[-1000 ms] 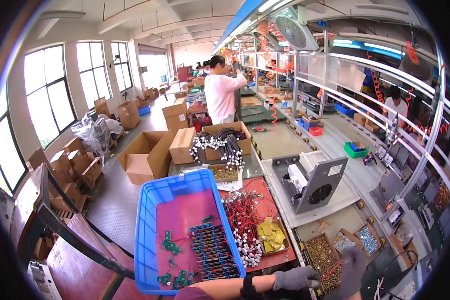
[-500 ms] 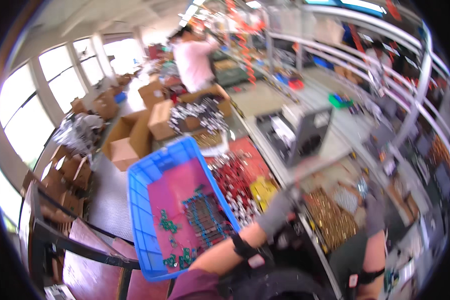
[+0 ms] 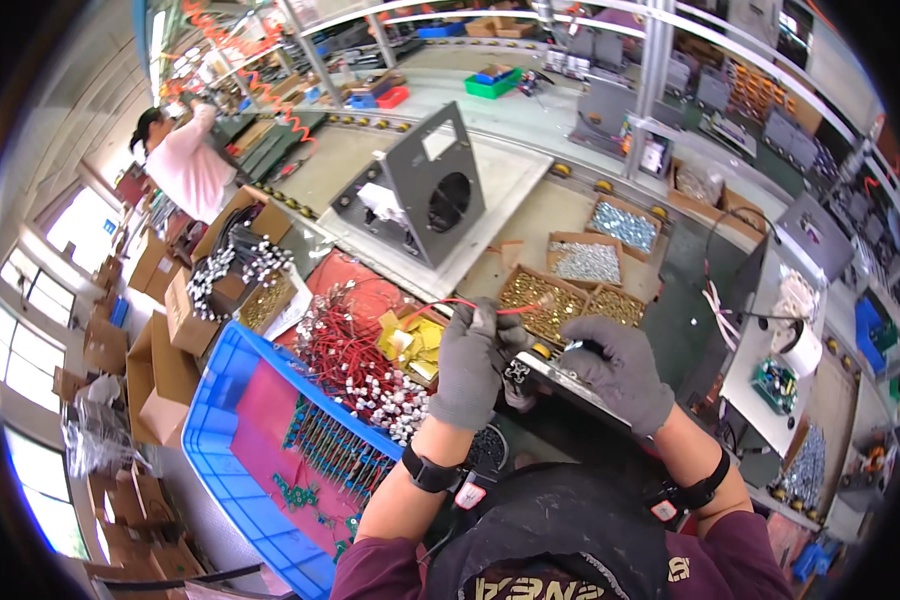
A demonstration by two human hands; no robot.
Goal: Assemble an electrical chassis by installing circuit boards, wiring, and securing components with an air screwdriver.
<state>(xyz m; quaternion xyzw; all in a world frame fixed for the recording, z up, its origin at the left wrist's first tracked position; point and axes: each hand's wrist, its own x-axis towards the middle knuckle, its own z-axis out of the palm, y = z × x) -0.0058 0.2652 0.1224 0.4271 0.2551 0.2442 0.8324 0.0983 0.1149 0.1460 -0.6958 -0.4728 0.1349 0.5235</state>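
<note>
My left hand (image 3: 468, 370), in a grey glove, is closed with its fingertips pinched around a thin red wire (image 3: 458, 301). Below those fingertips is a small dark and silvery part (image 3: 516, 373), too small to name. My right hand (image 3: 622, 372), also gloved, is curled at the rail edge with thumb and fingers close together; whatever it holds is hidden. Just beyond both hands lie cardboard trays of brass-coloured screws (image 3: 540, 305) and silver screws (image 3: 585, 262). Left of my left hand are red wires with white connectors (image 3: 345, 345) and yellow pieces (image 3: 410, 342).
A blue crate (image 3: 215, 400) with green circuit boards stands at left. Ahead, a grey metal housing (image 3: 425, 190) with a round opening sits on a pale board. Another person (image 3: 185, 165) works at far left. A white cable reel (image 3: 800, 350) is at right.
The view has swung to the right, so the crate and housing appear farther left. My hands have come closer together, and the red wire now shows at my left fingertips.
</note>
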